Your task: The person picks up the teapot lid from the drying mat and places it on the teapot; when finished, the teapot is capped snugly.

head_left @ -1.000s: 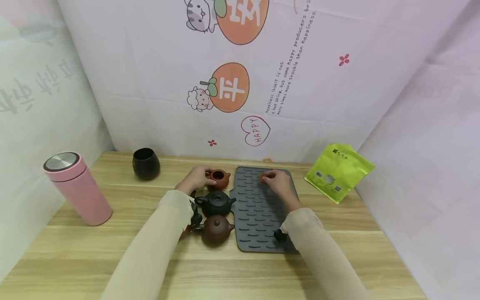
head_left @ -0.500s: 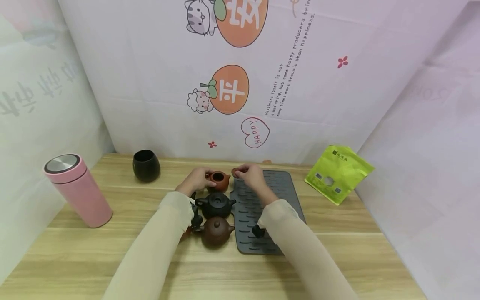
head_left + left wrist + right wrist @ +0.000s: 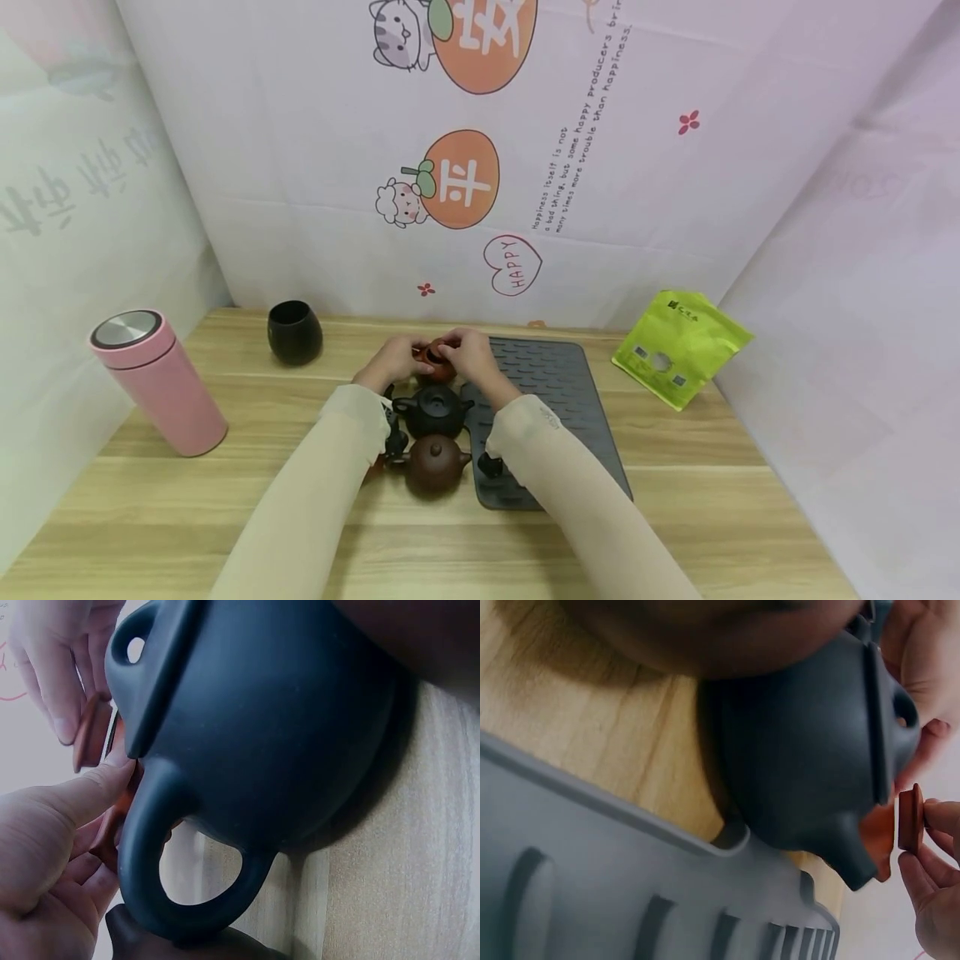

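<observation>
My left hand [image 3: 392, 364] grips the handle side of a small reddish-brown clay teapot [image 3: 437, 373] near the back of the table. Between the fingers and thumb of my right hand [image 3: 474, 358] is the teapot's round lid [image 3: 910, 819], tilted just above the opening. The left wrist view shows a narrow gap between lid [image 3: 91, 735] and pot. In front stands a black teapot [image 3: 435, 412] with its lid on, and it hides much of the reddish pot in both wrist views. Nearest me is a dark brown lidded teapot [image 3: 436, 465].
Right of the teapots lies a dark grey ridged mat [image 3: 558, 392], partly under my right forearm. A black cup [image 3: 295, 335] and a pink thermos [image 3: 165, 387] stand at left. A yellow-green packet [image 3: 681, 348] leans at the back right. Another reddish item shows beside my left sleeve.
My right hand has carried the lid leftward from over the mat to the reddish teapot's opening. The left hand has stayed on that teapot.
</observation>
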The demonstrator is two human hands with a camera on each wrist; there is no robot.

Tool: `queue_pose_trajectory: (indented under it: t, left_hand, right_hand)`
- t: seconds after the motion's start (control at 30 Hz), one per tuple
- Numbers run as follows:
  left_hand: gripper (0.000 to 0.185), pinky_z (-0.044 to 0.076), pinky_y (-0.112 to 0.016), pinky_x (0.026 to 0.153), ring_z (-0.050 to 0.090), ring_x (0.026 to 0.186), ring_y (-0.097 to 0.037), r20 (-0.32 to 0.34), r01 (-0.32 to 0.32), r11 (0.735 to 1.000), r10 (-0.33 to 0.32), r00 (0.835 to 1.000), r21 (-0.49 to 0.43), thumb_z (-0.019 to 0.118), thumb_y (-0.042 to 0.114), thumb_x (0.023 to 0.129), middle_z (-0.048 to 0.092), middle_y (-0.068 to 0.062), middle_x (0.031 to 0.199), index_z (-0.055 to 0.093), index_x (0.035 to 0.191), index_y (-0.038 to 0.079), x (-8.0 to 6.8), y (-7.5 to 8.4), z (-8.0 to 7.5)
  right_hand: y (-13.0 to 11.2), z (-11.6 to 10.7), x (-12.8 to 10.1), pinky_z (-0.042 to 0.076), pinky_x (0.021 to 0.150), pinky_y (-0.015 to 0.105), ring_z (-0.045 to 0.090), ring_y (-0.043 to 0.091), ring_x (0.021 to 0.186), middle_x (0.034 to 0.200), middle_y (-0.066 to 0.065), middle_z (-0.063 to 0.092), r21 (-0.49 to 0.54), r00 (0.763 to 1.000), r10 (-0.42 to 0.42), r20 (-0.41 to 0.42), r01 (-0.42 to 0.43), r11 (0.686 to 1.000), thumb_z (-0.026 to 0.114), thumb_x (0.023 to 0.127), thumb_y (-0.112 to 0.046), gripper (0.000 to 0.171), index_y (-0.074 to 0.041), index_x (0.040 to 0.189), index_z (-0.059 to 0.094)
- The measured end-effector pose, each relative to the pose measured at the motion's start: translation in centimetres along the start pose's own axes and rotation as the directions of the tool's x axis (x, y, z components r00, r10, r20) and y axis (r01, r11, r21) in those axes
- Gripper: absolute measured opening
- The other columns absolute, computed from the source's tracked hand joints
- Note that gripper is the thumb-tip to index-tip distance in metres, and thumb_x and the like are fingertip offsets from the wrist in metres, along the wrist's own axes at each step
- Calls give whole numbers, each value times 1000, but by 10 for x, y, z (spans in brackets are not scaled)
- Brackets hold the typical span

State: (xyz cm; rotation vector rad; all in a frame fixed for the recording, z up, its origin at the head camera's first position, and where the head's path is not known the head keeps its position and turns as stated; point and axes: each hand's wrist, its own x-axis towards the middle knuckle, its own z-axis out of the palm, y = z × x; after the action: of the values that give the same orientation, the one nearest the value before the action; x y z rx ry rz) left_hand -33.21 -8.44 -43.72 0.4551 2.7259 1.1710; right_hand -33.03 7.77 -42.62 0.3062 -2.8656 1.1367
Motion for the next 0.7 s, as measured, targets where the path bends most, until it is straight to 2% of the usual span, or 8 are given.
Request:
queue_pose_trajectory:
  t: [0.3, 0.47, 0.57, 0.7]
  left_hand:
    - [35, 49, -39, 87, 59, 100, -27, 2, 8, 1000, -7, 1000, -30, 74, 9, 88, 65, -14, 114, 65, 121, 0, 0, 1, -1]
    - [36, 49, -38, 84, 60, 96, -25, -5, -9, 1000, 9, 1000, -13, 75, 8, 87, 65, -14, 112, 66, 121, -2, 0, 0, -1]
    - [37, 49, -39, 84, 60, 96, -27, 4, -13, 1000, 13, 1000, 28, 74, 10, 88, 65, -16, 113, 64, 122, -3, 0, 1, -2]
    - [57, 45, -46, 95, 54, 116, -35, 55, 30, 994, -35, 998, 102, 69, 24, 93, 55, -22, 132, 49, 139, -4, -4, 8, -14]
  right_hand:
    - [0, 9, 1, 55, 77, 34, 64, 22, 97, 106, 6, 68, -90, 1000, -15, 16, 17, 996, 66, 95, -20, 19, -9, 109, 72]
    - [1, 11, 0, 55, 78, 35, 64, 22, 97, 105, 6, 69, -120, 999, -38, 11, 39, 992, 67, 95, -20, 18, -9, 109, 73]
    - [2, 11, 1, 55, 79, 35, 64, 22, 97, 105, 6, 69, -140, 998, -56, 16, 58, 988, 66, 96, -21, 19, -10, 110, 73]
    - [4, 4, -2, 54, 81, 38, 64, 25, 102, 114, 9, 68, -136, 998, -65, 19, 67, 988, 65, 97, -24, 28, -10, 120, 69]
